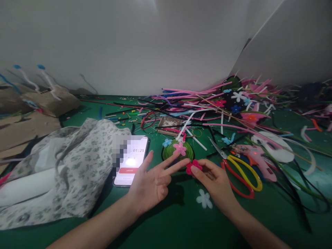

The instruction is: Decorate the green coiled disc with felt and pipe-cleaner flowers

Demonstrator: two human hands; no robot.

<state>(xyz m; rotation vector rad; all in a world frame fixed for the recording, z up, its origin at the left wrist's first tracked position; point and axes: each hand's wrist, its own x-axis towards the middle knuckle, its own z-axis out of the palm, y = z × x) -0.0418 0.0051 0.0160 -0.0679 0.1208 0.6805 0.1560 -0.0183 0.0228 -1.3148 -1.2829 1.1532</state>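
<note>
Between its thumb and fingers, my right hand (216, 180) pinches a red fuzzy flower (194, 167). My left hand (153, 181) is palm up, with its thumb raised, two fingers stretched toward the red flower and the other fingers curled; the longest fingertip reaches the flower's left edge. Just beyond the fingertips sits a round green coiled piece (168, 152) bearing a pink flower (180, 148) and a small blue flower (166, 142). A white flower (204, 199) lies on the green table below my right hand.
A lit phone (141, 143) and patterned cloth (101, 148) lie left. Scissors (245, 171), a pink glue gun (264, 162) and a white disc (280, 148) are right. Behind are piled pipe cleaners (178, 92) and a small box (169, 125); cardboard (57, 100) stands far left.
</note>
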